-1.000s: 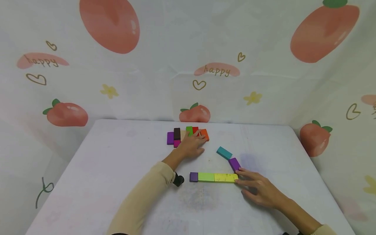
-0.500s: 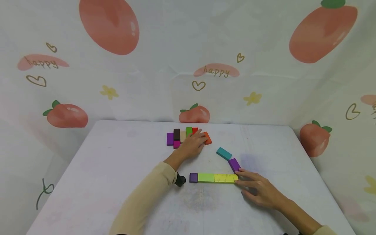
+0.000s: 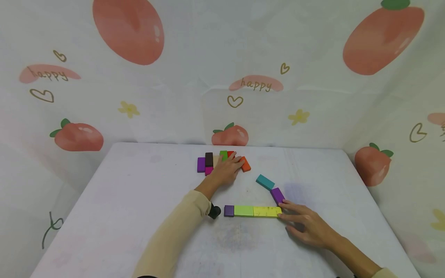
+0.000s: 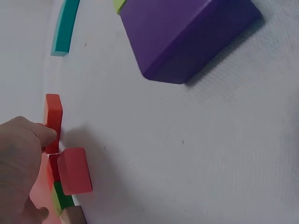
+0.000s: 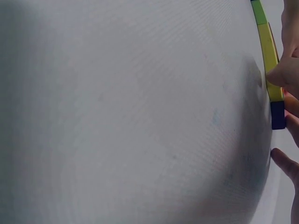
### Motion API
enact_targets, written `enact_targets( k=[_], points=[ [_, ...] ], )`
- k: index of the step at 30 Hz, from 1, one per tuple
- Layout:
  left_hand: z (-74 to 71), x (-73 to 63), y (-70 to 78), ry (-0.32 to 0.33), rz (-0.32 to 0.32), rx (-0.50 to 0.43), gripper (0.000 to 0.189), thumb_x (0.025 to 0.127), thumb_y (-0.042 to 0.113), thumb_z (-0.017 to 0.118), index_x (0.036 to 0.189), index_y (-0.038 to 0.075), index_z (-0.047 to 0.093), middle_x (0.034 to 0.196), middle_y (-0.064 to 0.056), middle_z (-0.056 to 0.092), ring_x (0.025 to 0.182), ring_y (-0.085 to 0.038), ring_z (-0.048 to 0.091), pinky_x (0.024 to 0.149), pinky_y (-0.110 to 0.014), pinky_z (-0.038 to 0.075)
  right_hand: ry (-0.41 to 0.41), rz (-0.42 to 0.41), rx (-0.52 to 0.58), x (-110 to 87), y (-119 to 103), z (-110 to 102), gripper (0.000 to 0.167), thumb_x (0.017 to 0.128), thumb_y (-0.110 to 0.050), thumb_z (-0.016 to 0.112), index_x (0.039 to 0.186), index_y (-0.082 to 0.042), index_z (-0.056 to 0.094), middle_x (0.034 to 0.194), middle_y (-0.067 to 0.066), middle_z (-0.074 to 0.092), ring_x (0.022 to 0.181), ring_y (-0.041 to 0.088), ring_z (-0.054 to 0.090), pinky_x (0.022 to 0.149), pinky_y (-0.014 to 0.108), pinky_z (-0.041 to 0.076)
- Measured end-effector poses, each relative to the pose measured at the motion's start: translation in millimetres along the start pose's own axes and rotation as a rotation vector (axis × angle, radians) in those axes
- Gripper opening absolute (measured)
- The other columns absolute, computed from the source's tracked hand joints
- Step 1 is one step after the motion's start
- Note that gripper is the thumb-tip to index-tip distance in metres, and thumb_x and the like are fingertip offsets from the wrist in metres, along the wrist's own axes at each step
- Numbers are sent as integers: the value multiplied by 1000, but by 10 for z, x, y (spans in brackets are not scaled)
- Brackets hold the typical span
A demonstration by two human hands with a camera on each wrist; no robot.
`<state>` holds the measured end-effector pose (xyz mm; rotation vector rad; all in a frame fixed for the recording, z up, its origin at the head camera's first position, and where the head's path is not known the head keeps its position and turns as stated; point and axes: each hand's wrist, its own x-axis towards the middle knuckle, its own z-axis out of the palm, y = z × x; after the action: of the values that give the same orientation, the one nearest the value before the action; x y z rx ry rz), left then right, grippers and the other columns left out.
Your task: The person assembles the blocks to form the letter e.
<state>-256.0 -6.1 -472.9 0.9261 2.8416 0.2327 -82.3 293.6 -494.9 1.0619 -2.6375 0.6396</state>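
Note:
My left hand (image 3: 226, 168) reaches over a cluster of coloured blocks at the table's far side. One of its fingertips touches the orange block (image 4: 53, 119), which stands slightly angled at the cluster's right end. Beneath the hand are a pinkish-red block (image 4: 75, 171) and a partly covered green block (image 3: 223, 155). My right hand (image 3: 309, 224), fingers extended, touches the near end of a slanted purple block (image 3: 277, 195) and the right end of the yellow block (image 3: 267, 211). Yellow, light green (image 3: 243, 211) and dark purple (image 3: 228, 211) blocks form a straight row.
A teal block (image 3: 265, 182) lies slanted beyond the purple one, near its far end. The cluster's left side has a purple block (image 3: 201, 165), a dark brown block (image 3: 209, 159) and a magenta block (image 3: 208, 170). A printed cloth (image 3: 174, 96) hangs behind the table.
The orange block has shifted right and toward me, turning slightly, with my left hand at it. Afterwards the left fingers spread a little back over the cluster. The right hand stays put.

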Motion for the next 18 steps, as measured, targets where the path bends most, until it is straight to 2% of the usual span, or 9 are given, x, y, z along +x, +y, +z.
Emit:
enact_targets(
  k=[6, 8, 13, 15, 18],
  points=[
    [-10, -27, 4, 21, 18, -7, 44, 104, 25, 52, 147, 21, 51, 152, -5, 45, 151, -23, 20, 117, -62, 13, 1, 4, 0, 6, -7, -2, 45, 72, -11, 84, 115, -21, 77, 135, 4, 62, 129, 26, 54, 109, 8, 20],
    [-6, -30, 3, 38, 30, -9, 42, 103, 25, 53, 145, 20, 54, 148, -5, 48, 149, -23, 26, 117, -61, 14, -2, 7, -5, 6, -10, -4, 45, 72, -12, 84, 115, -21, 77, 135, 4, 62, 129, 26, 54, 108, 9, 21],
    [13, -47, -4, 105, 78, -14, 35, 102, 22, 56, 136, 18, 63, 130, -5, 56, 130, -21, 45, 117, -57, 22, -1, 16, -9, 5, -17, -7, 44, 72, -12, 84, 115, -22, 77, 135, 3, 62, 129, 25, 54, 108, 9, 23],
    [21, -61, -5, 121, 89, -17, 33, 102, 21, 57, 134, 18, 65, 125, -5, 56, 124, -20, 47, 116, -56, 25, 5, 10, -1, 4, -17, -6, 44, 72, -12, 84, 114, -21, 77, 135, 4, 62, 129, 25, 54, 108, 9, 22],
    [26, -90, -2, 126, 93, -26, 33, 101, 22, 59, 133, 18, 66, 124, -6, 57, 123, -21, 47, 116, -54, 28, 17, -4, 13, 5, -15, -3, 44, 71, -10, 84, 114, -20, 77, 134, 5, 62, 129, 26, 54, 109, 8, 20]
  ],
)
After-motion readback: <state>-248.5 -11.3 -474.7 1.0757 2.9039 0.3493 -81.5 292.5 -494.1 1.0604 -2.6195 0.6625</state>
